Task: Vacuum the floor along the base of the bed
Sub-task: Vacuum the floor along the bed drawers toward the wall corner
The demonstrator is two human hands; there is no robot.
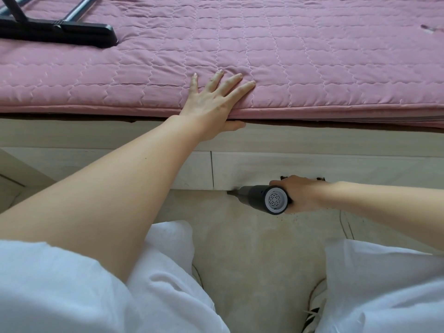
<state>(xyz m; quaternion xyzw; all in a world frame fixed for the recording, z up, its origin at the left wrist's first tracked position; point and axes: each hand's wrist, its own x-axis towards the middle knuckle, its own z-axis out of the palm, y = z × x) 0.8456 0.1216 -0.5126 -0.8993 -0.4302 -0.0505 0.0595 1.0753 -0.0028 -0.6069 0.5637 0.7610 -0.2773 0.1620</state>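
Two hands work here: the left hand [211, 102] lies flat, fingers spread, on the pink quilted mattress [300, 56] edge; the right hand [302, 195] clamps the grey handheld vacuum [266, 198], nozzle at the white bed base [312, 164] on the beige floor [252, 248]. Risk: the nozzle may scrape the panel if pushed hard.

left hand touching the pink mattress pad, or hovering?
Touching. The head view shows the left hand flat on the pink mattress pad, fingers spread on top and thumb hooked under its edge.
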